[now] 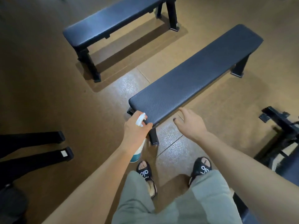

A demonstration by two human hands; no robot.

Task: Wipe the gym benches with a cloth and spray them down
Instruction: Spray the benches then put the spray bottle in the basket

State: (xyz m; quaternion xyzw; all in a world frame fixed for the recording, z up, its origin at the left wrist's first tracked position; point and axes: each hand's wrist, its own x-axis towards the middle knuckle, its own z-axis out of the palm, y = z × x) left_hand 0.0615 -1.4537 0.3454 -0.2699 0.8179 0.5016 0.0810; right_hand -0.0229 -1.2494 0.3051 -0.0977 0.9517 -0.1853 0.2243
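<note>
Left hand (135, 126) grips spray bottle (140, 121) (white trigger head, teal base) at near end of nearer flat bench (194, 75). Right hand (190, 122) hovers open, fingers spread, just right of that end. Second bench (111, 18) far left.

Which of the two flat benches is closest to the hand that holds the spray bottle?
The nearer bench, with the ribbed textured pad: the left hand holds the spray bottle at its near end. The smoother bench stands farther away.
</note>
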